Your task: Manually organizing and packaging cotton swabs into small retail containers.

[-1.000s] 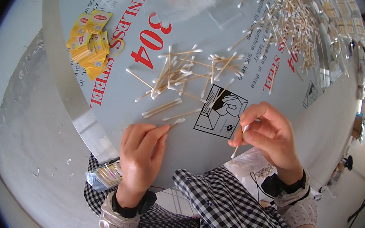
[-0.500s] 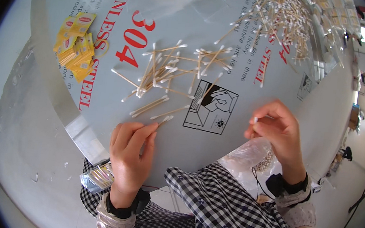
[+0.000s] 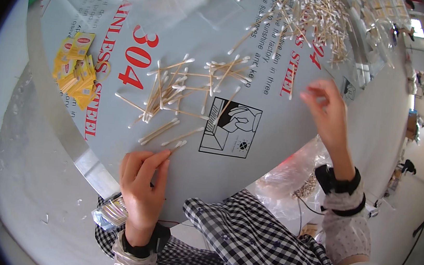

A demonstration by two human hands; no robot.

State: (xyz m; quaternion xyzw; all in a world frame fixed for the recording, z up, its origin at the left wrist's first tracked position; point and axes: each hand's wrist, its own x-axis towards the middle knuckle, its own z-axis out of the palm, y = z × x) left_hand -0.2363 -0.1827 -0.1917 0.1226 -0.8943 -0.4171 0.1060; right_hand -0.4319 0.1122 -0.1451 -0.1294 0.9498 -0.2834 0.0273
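Looking down from the head view, the left hand lies flat at six o'clock on the worktop, fingers stretched together and pressing on a swab just past their tips; it grips nothing firmly, only pins or slides. The right hand hovers at three o'clock, raised off the sheet, thumb and forefinger loosely pinched; whether a swab sits between them I cannot tell.

Swabs lie scattered near the centre, towards eleven o'clock from the left hand, with a far bigger heap at one o'clock. They look very light, thin and stiff but easily snapped, with soft cotton ends; on the smooth printed sheet they would likely roll or skid, so a pinch at mid-stick seems the surest hold, and crossed sticks may drag neighbours along.

Yellow packets sit at nine o'clock, well apart from both hands. A clear bag bulges off the worktop edge at four o'clock, just below the right wrist. A small bundle in clear wrap lies at seven o'clock beside the left wrist. Nothing stands between the hands and the scattered swabs.
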